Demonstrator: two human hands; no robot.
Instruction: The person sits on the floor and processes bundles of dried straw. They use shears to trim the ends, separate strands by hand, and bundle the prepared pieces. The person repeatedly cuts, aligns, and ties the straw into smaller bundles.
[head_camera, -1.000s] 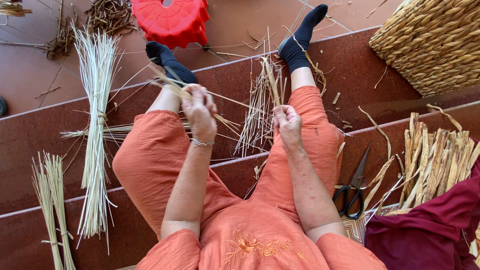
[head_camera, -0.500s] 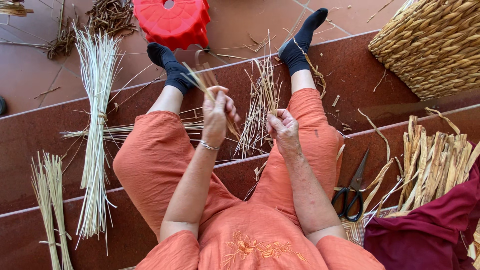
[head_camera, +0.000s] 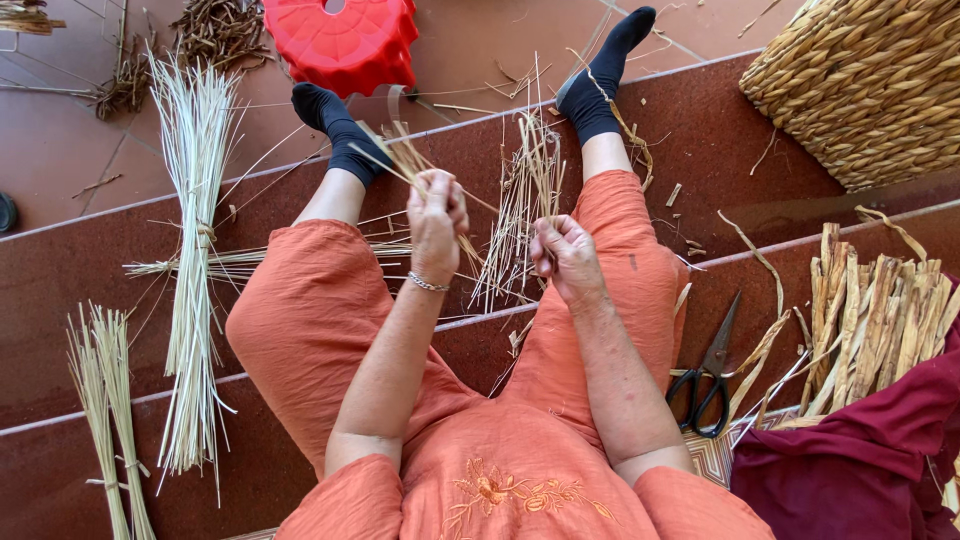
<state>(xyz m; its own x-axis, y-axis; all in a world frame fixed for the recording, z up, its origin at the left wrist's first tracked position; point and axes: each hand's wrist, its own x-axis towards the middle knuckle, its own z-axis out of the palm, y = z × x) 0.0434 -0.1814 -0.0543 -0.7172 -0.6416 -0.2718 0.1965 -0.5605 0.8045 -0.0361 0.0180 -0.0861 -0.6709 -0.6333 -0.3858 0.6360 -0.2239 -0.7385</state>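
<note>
I sit on red-brown steps in orange clothes with my legs stretched out. My left hand (head_camera: 437, 215) is closed around a few dry straw strands (head_camera: 400, 158) that stick out up and to the left. My right hand (head_camera: 563, 255) is closed on a standing bunch of straw stalks (head_camera: 520, 205) between my knees. The two hands are a short distance apart above my lap.
A long tied bundle of pale straw (head_camera: 190, 250) lies left of my leg, a smaller bundle (head_camera: 105, 400) at lower left. A red plastic stool (head_camera: 342, 40) stands ahead. Black scissors (head_camera: 708, 375), flat reed strips (head_camera: 875, 315), a woven basket (head_camera: 870, 85) and maroon cloth (head_camera: 860, 455) lie right.
My left hand has moved right and slightly down, nearer the right hand, carrying the strands. The straw bunch in my right hand now stands more upright.
</note>
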